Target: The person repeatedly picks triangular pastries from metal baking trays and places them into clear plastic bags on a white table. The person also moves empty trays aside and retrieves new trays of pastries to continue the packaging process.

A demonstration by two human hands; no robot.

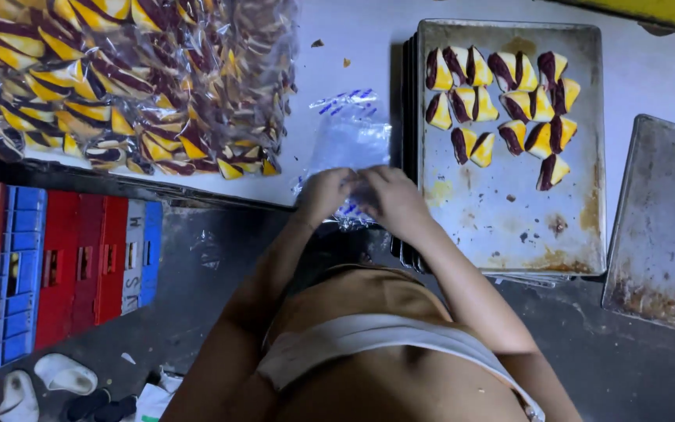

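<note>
- A stack of clear plastic bags [351, 141] with blue markings lies on the white table [353, 47], just beyond both hands and touching them.
- To the right of the right hand [394, 197] sits a worn metal baking tray [509, 227] on a pile of similar trays; the hand's outer edge is just beside its near left corner.
- On the far half of that tray lie about 12 triangular pastries [501, 101], yellow with dark purple swirls, well beyond the right hand.
- Further right, a second tray [662, 234], stained and bare, overhangs the table edge.
- Far to the left of the left hand [326, 194], a large heap of filled clear packs [119, 78] holds the same yellow and purple pastries.
- Nothing stands between the hands and the bags; the hands themselves hide the bags' near edge.
- Both hands meet at the table's near edge, knuckles up, fingers curled inward and pinching the top bag between them. The exact fingertip grip is hidden.
- Both forearms reach forward from the bare torso and converge in a V shape.
- 2 small crumbs [330, 53] lie on the table beyond the bags.
- Below and left of the left arm, red and blue plastic crates [48, 266] stand on a dark grey floor [611, 367].
- Pale sandals [60, 373] lie on the floor near the crates.
</note>
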